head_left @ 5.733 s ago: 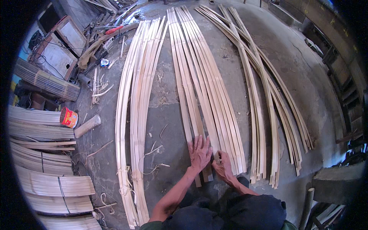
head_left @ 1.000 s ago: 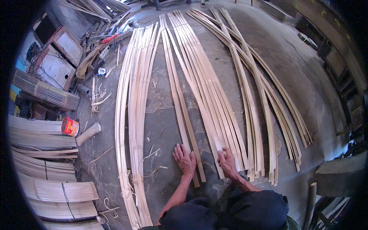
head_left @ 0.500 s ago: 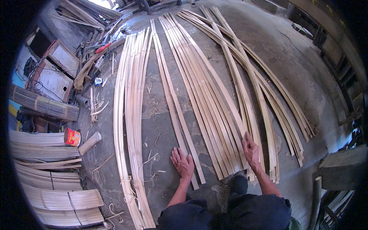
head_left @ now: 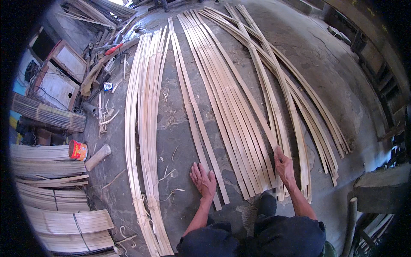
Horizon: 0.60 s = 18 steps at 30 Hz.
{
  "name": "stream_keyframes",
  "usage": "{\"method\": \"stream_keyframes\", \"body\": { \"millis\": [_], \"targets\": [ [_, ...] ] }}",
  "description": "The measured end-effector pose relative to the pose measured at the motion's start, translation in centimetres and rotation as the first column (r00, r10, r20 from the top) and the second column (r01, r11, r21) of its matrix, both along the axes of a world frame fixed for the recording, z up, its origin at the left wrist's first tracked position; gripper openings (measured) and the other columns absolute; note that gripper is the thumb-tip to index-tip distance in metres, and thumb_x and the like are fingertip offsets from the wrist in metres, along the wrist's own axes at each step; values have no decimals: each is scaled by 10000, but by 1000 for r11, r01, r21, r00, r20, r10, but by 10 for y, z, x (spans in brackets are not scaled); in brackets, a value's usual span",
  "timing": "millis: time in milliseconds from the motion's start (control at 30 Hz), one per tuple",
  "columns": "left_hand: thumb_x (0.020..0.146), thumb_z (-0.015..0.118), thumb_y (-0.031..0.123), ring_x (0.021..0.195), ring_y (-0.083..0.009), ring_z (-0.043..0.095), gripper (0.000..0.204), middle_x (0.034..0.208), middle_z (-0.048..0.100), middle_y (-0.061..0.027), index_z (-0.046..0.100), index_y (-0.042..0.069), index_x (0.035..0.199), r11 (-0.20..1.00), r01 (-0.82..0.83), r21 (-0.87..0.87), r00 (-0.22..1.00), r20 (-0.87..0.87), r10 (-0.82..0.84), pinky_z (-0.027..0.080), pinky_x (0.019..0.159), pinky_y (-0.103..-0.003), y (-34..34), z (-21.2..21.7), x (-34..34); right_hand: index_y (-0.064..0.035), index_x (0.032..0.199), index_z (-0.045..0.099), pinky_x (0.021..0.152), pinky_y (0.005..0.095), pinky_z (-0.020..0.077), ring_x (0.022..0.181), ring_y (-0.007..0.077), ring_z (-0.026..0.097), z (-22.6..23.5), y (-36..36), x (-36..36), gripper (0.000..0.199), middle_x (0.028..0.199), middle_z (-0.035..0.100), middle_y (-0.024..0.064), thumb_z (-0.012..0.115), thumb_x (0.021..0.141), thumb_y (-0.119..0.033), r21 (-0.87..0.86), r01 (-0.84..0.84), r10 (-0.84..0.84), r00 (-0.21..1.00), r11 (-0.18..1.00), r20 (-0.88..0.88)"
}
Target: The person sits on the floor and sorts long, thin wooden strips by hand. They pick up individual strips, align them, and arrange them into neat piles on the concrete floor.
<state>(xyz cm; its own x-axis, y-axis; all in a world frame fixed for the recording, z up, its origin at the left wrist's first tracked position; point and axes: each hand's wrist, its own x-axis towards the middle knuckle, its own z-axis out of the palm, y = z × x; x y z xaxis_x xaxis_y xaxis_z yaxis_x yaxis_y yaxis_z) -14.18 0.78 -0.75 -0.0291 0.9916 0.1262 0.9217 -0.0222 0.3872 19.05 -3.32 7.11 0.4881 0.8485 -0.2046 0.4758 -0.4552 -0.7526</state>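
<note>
beside left hand (head_left: 204, 180): bamboo strips (head_left: 195, 124).

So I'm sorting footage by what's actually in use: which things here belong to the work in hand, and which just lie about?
In hand:
left hand flat on the pair of strips
right hand gripping a strip from the wide row of strips

Lying about:
red tin
bundled slats
tools by the wall
far strip piles

Worn grey concrete floor (head_left: 342, 85) in daylight, edged at left by stacked bundles (head_left: 51, 205), a red tin (head_left: 78, 150), framed panels (head_left: 64, 73) and scattered tools (head_left: 111, 47).
</note>
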Motion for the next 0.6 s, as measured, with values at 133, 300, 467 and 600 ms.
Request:
{"method": "stream_keyframes", "body": {
  "millis": [133, 300, 467, 600],
  "targets": [
    [925, 577, 307, 1439, -388, 255, 644, 1554, 283, -212, 386, -19, 1446, 1000, 2, 16, 1000, 16, -2, 162, 1185, -533, 2, -2, 3, -150, 1361, 571, 694, 372, 514, 819, 323, 722, -30, -6, 9, 392, 900, 650, 288, 582, 982, -250, 146, -30, 5, 985, 989, 170],
    [929, 564, 314, 1437, -386, 261, 643, 1551, 293, -212, 385, -25, 1445, 1000, -1, 0, 1000, 5, 1, 160, 1186, -534, 2, 2, -2, -218, 1401, 525, 660, 446, 509, 741, 403, 675, -33, -7, 5, 419, 793, 653, 262, 536, 993, -313, -10, -84, 84, 958, 996, 273],
    [935, 540, 334, 1443, -378, 257, 658, 1552, 294, -213, 372, -33, 1455, 1000, 5, -3, 1000, -6, -5, 147, 1192, -524, 7, 3, 2, -256, 1351, 546, 646, 497, 515, 748, 404, 651, -33, -4, 3, 381, 811, 637, 195, 529, 975, -319, -75, -118, 138, 890, 990, 434],
    [936, 539, 336, 1448, -373, 247, 661, 1555, 287, -211, 370, -34, 1457, 1000, 2, -20, 1000, -23, -2, 150, 1192, -521, 1, -1, -1, -258, 1251, 588, 685, 491, 546, 858, 365, 640, -33, -2, -12, 310, 1013, 579, 139, 547, 950, -321, -102, -113, 149, 856, 988, 494]
  ]
}}
